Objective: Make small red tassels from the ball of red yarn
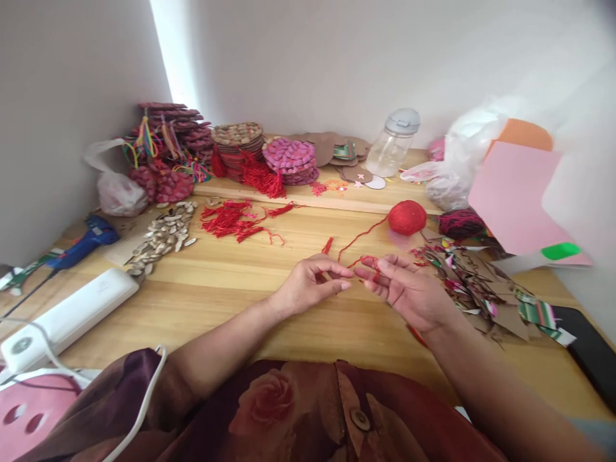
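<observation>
Red yarn (356,262) runs from a red yarn ball (407,217) across the table to my right hand (414,292). A strand loops around that hand's fingers, with the thumb pressed toward them. Facing it is my left hand (312,282), its fingers stretched and the thumb a little apart from them. The two hands' fingertips nearly meet above the table. A bit of red shows inside the left hand, too small to name. Just behind the left hand lies a small red tassel (328,245). More red tassels (233,219) are heaped farther left.
Pale seed shells (166,234), a blue glue gun (91,240) and a white power bank (72,317) lie left. Stacked round coasters (290,157) and a clear bottle (391,144) stand on the back ledge. Cardboard scraps (495,289) and a black phone (587,346) are right.
</observation>
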A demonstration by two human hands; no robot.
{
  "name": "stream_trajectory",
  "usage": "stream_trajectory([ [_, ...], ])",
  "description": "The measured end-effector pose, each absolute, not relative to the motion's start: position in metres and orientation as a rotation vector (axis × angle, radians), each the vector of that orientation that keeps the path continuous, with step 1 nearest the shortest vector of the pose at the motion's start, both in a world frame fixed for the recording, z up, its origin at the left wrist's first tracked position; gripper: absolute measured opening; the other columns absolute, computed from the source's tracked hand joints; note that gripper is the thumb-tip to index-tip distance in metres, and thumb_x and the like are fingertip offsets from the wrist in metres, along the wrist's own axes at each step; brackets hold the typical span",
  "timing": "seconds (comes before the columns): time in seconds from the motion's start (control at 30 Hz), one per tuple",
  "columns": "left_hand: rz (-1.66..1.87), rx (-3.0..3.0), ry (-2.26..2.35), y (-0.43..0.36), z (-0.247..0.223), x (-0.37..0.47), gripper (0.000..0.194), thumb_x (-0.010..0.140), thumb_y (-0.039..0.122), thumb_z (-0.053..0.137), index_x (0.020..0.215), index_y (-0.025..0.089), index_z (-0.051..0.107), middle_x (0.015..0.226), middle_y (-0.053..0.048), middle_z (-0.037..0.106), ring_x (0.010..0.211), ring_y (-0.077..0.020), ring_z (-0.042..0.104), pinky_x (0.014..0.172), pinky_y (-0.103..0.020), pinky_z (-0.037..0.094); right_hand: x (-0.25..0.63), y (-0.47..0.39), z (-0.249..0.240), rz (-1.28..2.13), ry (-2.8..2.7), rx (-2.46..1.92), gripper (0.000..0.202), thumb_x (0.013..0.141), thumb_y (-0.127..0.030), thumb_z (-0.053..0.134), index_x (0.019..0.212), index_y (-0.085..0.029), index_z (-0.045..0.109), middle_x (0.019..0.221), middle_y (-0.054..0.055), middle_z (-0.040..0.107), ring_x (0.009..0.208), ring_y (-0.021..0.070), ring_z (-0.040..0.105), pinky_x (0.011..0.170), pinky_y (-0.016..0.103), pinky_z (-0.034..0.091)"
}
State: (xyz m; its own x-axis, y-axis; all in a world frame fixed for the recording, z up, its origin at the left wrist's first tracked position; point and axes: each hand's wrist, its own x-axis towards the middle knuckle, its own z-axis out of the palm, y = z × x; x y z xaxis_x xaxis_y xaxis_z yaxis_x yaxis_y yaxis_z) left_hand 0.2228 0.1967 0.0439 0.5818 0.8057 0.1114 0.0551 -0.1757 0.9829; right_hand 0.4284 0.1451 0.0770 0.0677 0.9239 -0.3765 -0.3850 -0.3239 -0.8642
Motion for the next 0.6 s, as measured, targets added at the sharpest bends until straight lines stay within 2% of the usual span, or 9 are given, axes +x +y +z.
stream_trajectory([
  [0.17, 0.822, 1.596, 0.768, 0.199, 0.044, 0.221, 0.028, 0.075, 0.039, 0.075, 0.092, 0.017, 0.074, 0.091, -0.006, 0.070, 0.083, -0.0167, 0.062, 0.074, -0.026, 0.046, 0.396, 0.142, 0.062, 1.588, -0.678, -1.171, 0.013, 0.069, -0.030, 0.081, 0.071, -0.023, 0.069, 0.087, -0.001, 0.073, 0.078, 0.0148, 0.068, 0.075, 0.031, 0.057],
  [0.27, 0.856, 1.580, 0.823, 0.199, 0.042, 0.221, 0.025, 0.071, 0.038, 0.078, 0.084, 0.016, 0.073, 0.085, -0.005, 0.069, 0.079, -0.0156, 0.060, 0.075, -0.026, 0.045, 0.390, 0.142, 0.059, 1.611, -0.697, -1.163, 0.013, 0.070, -0.030, 0.081, 0.073, -0.022, 0.071, 0.087, 0.000, 0.072, 0.077, 0.0123, 0.065, 0.076, 0.030, 0.057],
  [0.4, 0.864, 1.570, 0.827, 0.198, 0.043, 0.222, 0.022, 0.075, 0.037, 0.075, 0.075, 0.015, 0.072, 0.077, -0.003, 0.065, 0.069, -0.0120, 0.055, 0.065, -0.024, 0.042, 0.389, 0.141, 0.056, 1.597, -0.691, -1.165, 0.014, 0.071, -0.030, 0.081, 0.073, -0.022, 0.069, 0.085, -0.001, 0.069, 0.079, 0.0121, 0.064, 0.075, 0.029, 0.056],
  [0.53, 0.798, 1.395, 0.826, 0.201, 0.043, 0.220, 0.027, 0.073, 0.040, 0.075, 0.075, 0.014, 0.068, 0.062, 0.002, 0.057, 0.051, -0.0065, 0.042, 0.050, -0.022, 0.032, 0.406, 0.140, 0.068, 1.537, -0.682, -1.140, 0.016, 0.075, -0.032, 0.076, 0.079, -0.023, 0.064, 0.100, 0.001, 0.068, 0.087, 0.0153, 0.065, 0.070, 0.028, 0.056],
  [0.6, 0.780, 1.297, 0.837, 0.204, 0.043, 0.219, 0.027, 0.073, 0.039, 0.075, 0.074, 0.014, 0.066, 0.058, 0.004, 0.054, 0.050, -0.0058, 0.042, 0.049, -0.021, 0.032, 0.423, 0.141, 0.079, 1.468, -0.656, -1.134, 0.016, 0.077, -0.032, 0.075, 0.082, -0.024, 0.062, 0.100, 0.001, 0.068, 0.088, 0.0160, 0.066, 0.063, 0.024, 0.054],
])
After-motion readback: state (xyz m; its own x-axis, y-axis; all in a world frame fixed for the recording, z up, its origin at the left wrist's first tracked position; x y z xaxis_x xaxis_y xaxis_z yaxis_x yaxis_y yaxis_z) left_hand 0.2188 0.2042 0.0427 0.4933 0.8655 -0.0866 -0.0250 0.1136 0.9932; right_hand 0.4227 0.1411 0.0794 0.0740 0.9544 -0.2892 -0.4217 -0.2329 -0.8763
